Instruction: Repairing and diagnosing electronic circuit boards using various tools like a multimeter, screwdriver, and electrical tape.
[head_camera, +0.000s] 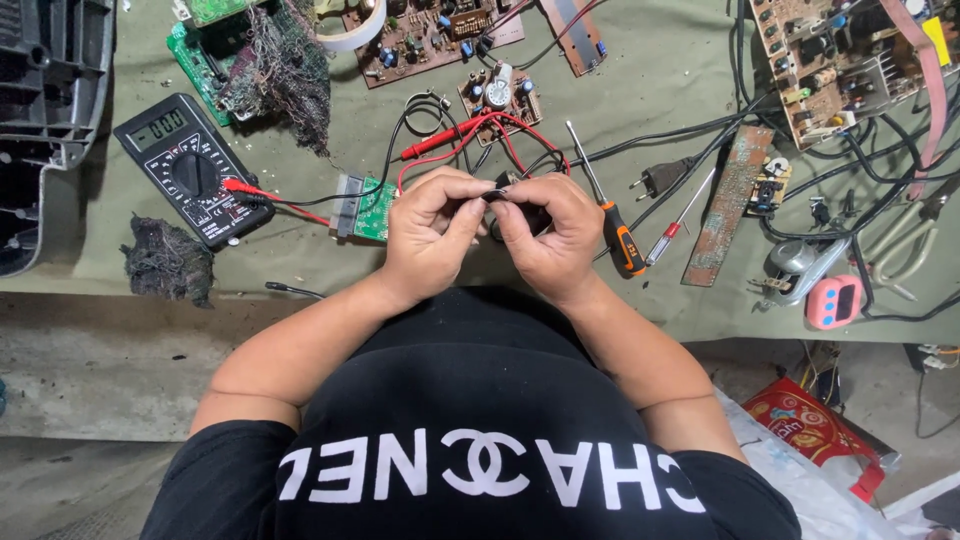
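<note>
My left hand (432, 232) and my right hand (545, 235) meet above the green cloth, both pinching a small black part (497, 194) between their fingertips. Red and black test leads (470, 135) run from under my hands back to a black multimeter (192, 168) at the left. A small green circuit board (367, 208) lies just left of my left hand. An orange-and-black screwdriver (612, 212) lies just right of my right hand. What the black part is cannot be made out.
Several brown circuit boards (838, 55) and tangled black cables fill the back and right. A long rusty board strip (730, 205), a plug (662, 180), a pink timer (833, 301), a tape roll (352, 28), and dark wire clumps (168, 262) lie around. Red packet (812, 425) sits lower right.
</note>
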